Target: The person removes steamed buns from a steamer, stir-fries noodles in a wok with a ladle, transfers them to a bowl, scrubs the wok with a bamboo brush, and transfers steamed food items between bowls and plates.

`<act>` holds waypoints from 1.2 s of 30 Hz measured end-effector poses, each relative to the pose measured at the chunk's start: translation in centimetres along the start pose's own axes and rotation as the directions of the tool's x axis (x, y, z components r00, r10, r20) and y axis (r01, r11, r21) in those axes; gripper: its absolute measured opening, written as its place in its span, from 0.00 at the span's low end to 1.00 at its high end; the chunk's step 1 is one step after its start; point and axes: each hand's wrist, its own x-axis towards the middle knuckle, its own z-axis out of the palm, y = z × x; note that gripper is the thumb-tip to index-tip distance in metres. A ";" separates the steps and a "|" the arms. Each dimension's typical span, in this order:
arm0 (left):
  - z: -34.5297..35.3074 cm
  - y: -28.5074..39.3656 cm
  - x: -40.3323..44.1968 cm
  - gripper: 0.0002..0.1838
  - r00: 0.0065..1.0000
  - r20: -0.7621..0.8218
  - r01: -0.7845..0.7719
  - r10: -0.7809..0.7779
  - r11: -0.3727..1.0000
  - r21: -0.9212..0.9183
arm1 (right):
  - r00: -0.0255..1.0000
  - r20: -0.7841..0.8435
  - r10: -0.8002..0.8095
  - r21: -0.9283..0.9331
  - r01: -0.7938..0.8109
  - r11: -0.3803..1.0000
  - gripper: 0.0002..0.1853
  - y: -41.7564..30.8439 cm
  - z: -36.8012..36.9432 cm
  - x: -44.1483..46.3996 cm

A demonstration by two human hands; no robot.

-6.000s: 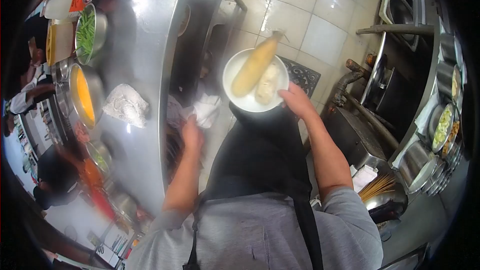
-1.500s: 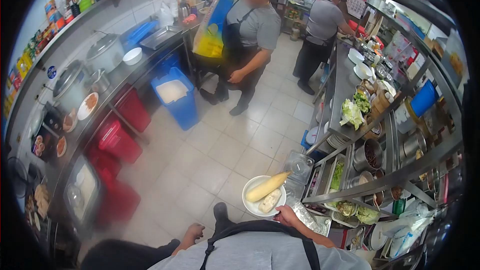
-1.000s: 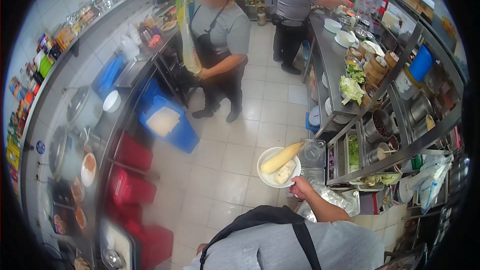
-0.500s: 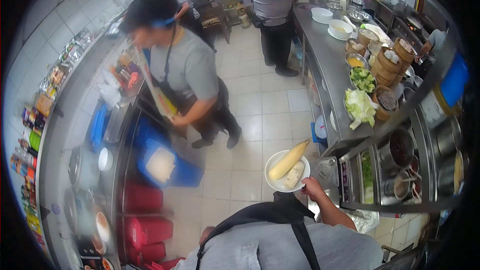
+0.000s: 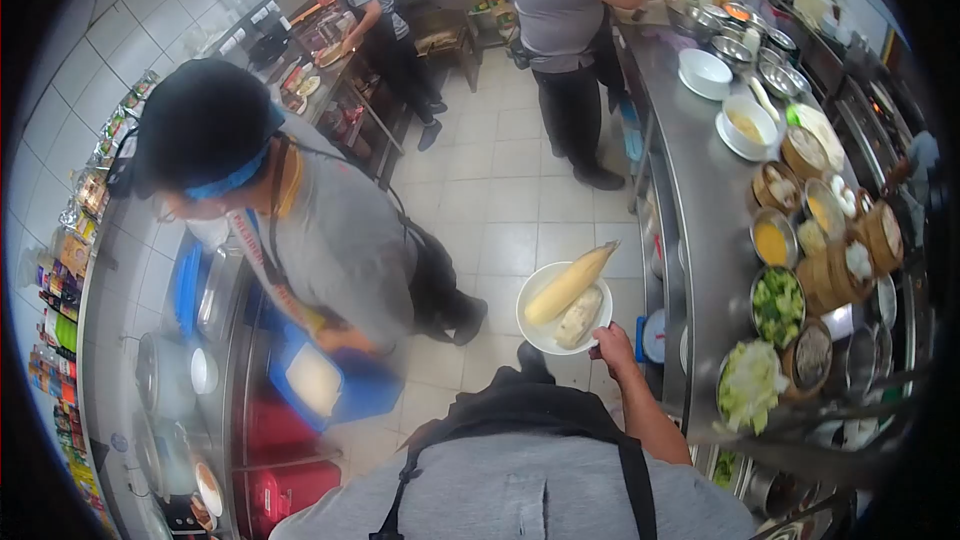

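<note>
My right hand (image 5: 612,345) grips the rim of a white plate (image 5: 525,328), fingers closed round its right edge. On the plate lies a long pale-yellow tapered piece (image 5: 565,288) that resembles an ear of corn, its brownish tip reaching past the far rim. Beside it rests a smaller, lumpy off-white piece (image 5: 580,318) whose kind I cannot make out. The plate is held in the air over the tiled floor, in front of my dark apron (image 5: 500,400). My left hand does not show; my body hides that side.
To the left, a co-worker (image 5: 320,210) leans over a blue bin (image 5: 365,390) holding a long printed sack. A steel counter (image 5: 690,170) on the right carries bowls of greens (image 5: 755,380), bamboo steamers (image 5: 830,275) and white bowls. Two more people (image 5: 565,0) stand farther back.
I have moved forward along the aisle, with the plate still in my right hand. The co-worker on the left now appears nearer and bends lower over the blue bin.
</note>
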 end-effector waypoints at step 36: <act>-21.2 26.1 28.0 0.15 0.857 0.089 0.300 -0.508 0.351 -0.887 | 0.784 0.531 0.322 -0.485 -0.030 0.874 0.15 -45.4 49.9 70.3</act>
